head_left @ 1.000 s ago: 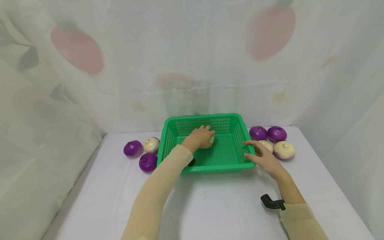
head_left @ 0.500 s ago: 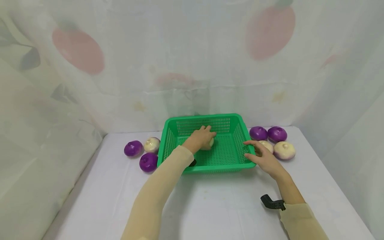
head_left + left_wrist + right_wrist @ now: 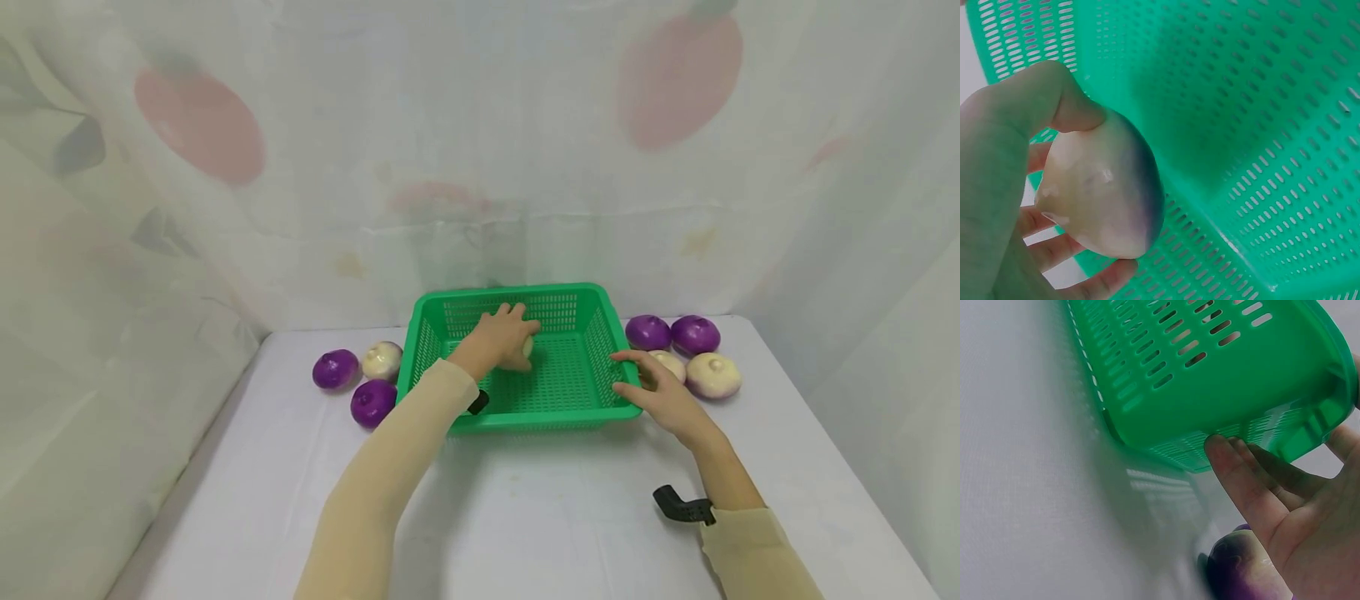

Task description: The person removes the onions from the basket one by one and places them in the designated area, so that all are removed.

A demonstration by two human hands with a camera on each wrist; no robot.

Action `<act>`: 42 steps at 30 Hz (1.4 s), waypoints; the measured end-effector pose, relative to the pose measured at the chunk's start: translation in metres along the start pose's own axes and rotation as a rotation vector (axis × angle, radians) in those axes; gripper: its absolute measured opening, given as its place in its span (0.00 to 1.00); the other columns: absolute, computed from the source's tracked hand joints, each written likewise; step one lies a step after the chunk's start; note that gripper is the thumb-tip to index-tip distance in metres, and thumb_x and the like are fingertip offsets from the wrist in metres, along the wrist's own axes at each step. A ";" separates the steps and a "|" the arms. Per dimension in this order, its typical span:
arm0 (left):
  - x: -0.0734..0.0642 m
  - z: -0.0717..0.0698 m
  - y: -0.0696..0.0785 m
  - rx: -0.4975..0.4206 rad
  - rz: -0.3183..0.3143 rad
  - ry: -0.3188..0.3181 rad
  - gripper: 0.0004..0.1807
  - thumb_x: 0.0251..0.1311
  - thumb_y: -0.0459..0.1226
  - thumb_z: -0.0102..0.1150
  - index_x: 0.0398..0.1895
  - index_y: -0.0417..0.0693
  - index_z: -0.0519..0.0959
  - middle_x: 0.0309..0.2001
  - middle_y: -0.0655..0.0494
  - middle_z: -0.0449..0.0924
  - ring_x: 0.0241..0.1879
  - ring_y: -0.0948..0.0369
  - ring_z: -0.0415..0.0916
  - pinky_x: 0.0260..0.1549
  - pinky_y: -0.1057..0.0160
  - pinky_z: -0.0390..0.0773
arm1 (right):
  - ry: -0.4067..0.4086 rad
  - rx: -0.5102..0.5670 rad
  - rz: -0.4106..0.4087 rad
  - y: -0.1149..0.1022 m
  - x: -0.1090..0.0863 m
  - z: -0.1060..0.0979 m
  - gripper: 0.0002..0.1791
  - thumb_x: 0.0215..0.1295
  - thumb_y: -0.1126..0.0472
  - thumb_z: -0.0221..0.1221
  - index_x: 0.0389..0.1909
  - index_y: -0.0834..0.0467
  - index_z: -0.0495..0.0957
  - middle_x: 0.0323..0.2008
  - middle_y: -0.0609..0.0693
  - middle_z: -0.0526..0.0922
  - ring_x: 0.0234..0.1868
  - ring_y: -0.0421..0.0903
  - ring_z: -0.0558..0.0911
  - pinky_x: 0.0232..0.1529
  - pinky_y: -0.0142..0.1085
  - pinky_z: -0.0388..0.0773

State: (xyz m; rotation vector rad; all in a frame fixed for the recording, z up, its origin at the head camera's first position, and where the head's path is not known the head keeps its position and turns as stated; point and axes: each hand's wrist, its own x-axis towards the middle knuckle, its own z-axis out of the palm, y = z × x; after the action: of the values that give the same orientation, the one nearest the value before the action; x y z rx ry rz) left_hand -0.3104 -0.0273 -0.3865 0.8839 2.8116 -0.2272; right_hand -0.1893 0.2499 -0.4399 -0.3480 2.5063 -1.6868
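Inside a green plastic basket (image 3: 570, 417), my left hand (image 3: 498, 337) holds a turnip, white with a purple side, mostly covered by the hand in the head view. The left wrist view shows that turnip (image 3: 1107, 187) between thumb and spread fingers, its pointed white end toward the palm and its purple side away. My right hand (image 3: 663, 400) grips the basket's right rim, with fingertips over the edge. In the right wrist view, fingers of that hand (image 3: 1304, 512) reach along the outside of the basket wall (image 3: 1210, 381).
Left of the basket lie two purple-side-up turnips (image 3: 336, 369) and a white-side-up turnip (image 3: 382, 361). On the right, several more turnips (image 3: 712, 376) sit beside the right hand. A patterned curtain (image 3: 480, 167) hangs behind the white table (image 3: 525, 517).
My left hand has shifted slightly toward the back of the basket with the turnip, its fingers a little more spread. My right hand stays at the rim.
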 end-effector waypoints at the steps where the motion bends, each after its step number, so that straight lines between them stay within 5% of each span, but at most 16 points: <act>1: -0.001 -0.001 -0.001 -0.007 -0.004 0.006 0.37 0.59 0.55 0.68 0.72 0.63 0.68 0.69 0.48 0.60 0.66 0.47 0.61 0.56 0.41 0.72 | -0.001 0.000 0.001 0.000 0.000 0.000 0.30 0.73 0.53 0.62 0.71 0.54 0.66 0.76 0.62 0.55 0.78 0.68 0.46 0.72 0.63 0.47; 17: -0.033 -0.027 -0.015 -0.034 0.029 0.075 0.31 0.57 0.53 0.70 0.65 0.63 0.73 0.63 0.50 0.64 0.59 0.52 0.63 0.51 0.45 0.72 | 0.004 -0.006 0.003 0.004 0.002 -0.002 0.30 0.73 0.51 0.62 0.71 0.53 0.66 0.76 0.62 0.55 0.78 0.68 0.47 0.72 0.64 0.48; 25: -0.054 -0.028 -0.031 -0.086 0.044 0.118 0.28 0.53 0.48 0.69 0.59 0.60 0.76 0.54 0.53 0.67 0.52 0.54 0.64 0.45 0.48 0.72 | 0.000 -0.007 0.008 0.004 0.002 -0.001 0.31 0.73 0.51 0.62 0.72 0.54 0.65 0.77 0.63 0.54 0.78 0.69 0.46 0.72 0.64 0.48; 42: -0.096 -0.030 -0.057 -0.098 0.047 0.201 0.27 0.50 0.46 0.66 0.57 0.58 0.77 0.53 0.51 0.69 0.52 0.51 0.65 0.43 0.48 0.73 | -0.011 0.011 0.020 0.004 0.003 -0.002 0.31 0.73 0.51 0.62 0.72 0.53 0.65 0.78 0.62 0.50 0.77 0.70 0.46 0.70 0.67 0.48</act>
State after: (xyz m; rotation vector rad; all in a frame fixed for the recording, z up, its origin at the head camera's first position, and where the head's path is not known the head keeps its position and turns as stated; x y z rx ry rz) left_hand -0.2701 -0.1204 -0.3310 1.0005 2.9499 0.0078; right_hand -0.1931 0.2520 -0.4426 -0.3291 2.4831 -1.6856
